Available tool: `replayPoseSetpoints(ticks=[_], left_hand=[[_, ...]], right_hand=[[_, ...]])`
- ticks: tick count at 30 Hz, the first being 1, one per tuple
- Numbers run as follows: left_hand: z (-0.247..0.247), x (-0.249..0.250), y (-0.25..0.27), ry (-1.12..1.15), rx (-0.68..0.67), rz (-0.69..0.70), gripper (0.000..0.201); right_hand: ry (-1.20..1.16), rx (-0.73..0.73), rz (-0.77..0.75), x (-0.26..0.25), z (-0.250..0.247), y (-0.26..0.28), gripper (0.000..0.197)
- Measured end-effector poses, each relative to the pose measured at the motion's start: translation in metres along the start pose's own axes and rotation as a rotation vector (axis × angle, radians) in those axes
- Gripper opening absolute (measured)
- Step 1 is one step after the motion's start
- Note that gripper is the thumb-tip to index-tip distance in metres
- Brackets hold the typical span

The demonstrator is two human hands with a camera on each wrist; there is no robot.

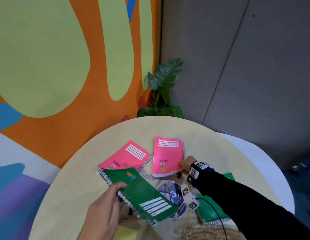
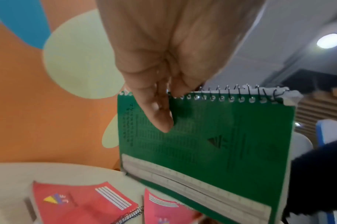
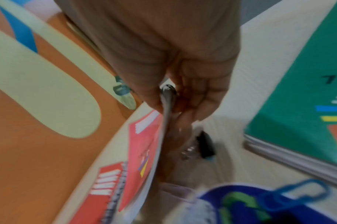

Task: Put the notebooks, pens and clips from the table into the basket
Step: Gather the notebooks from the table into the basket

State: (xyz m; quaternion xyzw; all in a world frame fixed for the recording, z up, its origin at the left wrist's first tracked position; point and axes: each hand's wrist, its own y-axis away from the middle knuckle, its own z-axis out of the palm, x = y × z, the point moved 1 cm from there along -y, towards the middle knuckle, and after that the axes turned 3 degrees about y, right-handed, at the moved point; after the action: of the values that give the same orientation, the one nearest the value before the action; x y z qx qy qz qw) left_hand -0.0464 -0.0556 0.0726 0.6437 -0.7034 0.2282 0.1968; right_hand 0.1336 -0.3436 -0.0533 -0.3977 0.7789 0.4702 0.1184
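My left hand (image 1: 118,189) holds a green spiral notebook (image 1: 144,193) by its wire edge, lifted off the round table (image 1: 81,170). In the left wrist view the fingers (image 2: 159,112) pinch that notebook (image 2: 211,139) near the spiral. My right hand (image 1: 182,168) grips the edge of a pink notebook (image 1: 166,153) and tilts it up; the right wrist view shows this hand (image 3: 175,104) on the pink cover (image 3: 142,150). A second pink spiral notebook (image 1: 124,157) lies flat to the left. Another green notebook (image 1: 211,210) lies under my right forearm. A woven basket (image 1: 208,233) sits at the near edge.
A blue bag of clips (image 1: 171,191) lies mid-table, with loose paper clips (image 1: 157,183) beside it. A small black object (image 3: 205,145) lies under my right hand. A potted plant (image 1: 164,87) stands behind the table; a white chair (image 1: 254,153) is on the right.
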Motion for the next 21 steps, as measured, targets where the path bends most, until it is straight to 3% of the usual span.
replayPoseSetpoints(ticks=[3, 5, 8, 11, 14, 17, 21], left_hand=[[0.006, 0.003, 0.003, 0.204, 0.061, -0.033, 0.022], [0.011, 0.002, 0.005, 0.231, 0.1, -0.107, 0.006], [0.016, 0.003, 0.008, 0.121, 0.091, -0.174, 0.025], [0.014, 0.003, 0.014, 0.022, 0.095, -0.096, 0.031], [0.008, 0.006, 0.023, -0.018, 0.127, -0.024, 0.052], [0.005, 0.006, 0.026, 0.03, 0.072, -0.025, 0.073], [0.012, -0.003, 0.031, -0.081, 0.072, 0.035, 0.061]], right_hand=[[-0.342, 0.019, -0.088, -0.03, -0.009, 0.03, 0.013], [-0.355, 0.058, -0.239, -0.049, -0.031, 0.067, 0.018], [0.041, 0.225, -0.483, -0.053, -0.077, 0.135, 0.009], [0.599, 0.514, -0.643, -0.033, -0.122, 0.196, 0.015], [0.729, 0.615, -0.732, -0.007, -0.155, 0.25, 0.026], [0.862, 0.486, -0.798, 0.014, -0.173, 0.292, 0.031], [1.169, 0.019, -0.63, 0.035, -0.164, 0.318, 0.039]])
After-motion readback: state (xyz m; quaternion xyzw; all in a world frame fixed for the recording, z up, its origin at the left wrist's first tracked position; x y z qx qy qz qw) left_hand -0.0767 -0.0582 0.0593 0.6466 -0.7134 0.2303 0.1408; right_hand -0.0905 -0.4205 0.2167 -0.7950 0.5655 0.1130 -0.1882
